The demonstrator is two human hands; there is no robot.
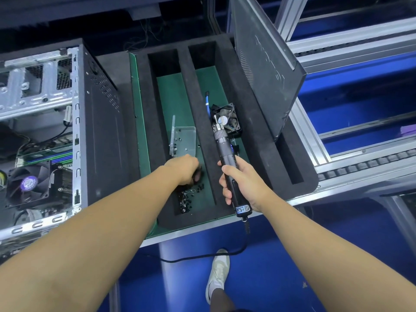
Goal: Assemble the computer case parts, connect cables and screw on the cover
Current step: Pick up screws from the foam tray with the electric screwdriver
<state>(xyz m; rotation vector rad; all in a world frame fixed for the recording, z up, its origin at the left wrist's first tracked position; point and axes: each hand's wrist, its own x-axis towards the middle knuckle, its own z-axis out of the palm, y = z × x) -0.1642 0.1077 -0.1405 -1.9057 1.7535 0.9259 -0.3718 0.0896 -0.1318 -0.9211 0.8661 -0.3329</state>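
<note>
Head view, right hand (pixel 242 181) gripping electric screwdriver (pixel 225 143), label (pixel 243 208) illegible

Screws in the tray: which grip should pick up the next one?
Left. The left grip is right at the screws, fingers curled down toward them, while the right grip is occupied holding the screwdriver.

At the left, the computer case (pixel 101 122) is matt black painted sheet outside and bare silvery stamped metal inside; the side panel (pixel 265 70) leaning at upper right is matt black, scuffed with pale smears. In the centre, the coarse matt black foam tray (pixel 193 91) sits over a smooth green mat (pixel 171 97), holding a clear plastic box (pixel 183 140) and dark metal screws (pixel 188 199). The electric screwdriver (pixel 227 149) has a dark matt body and ribbed bright metal collar.
</note>
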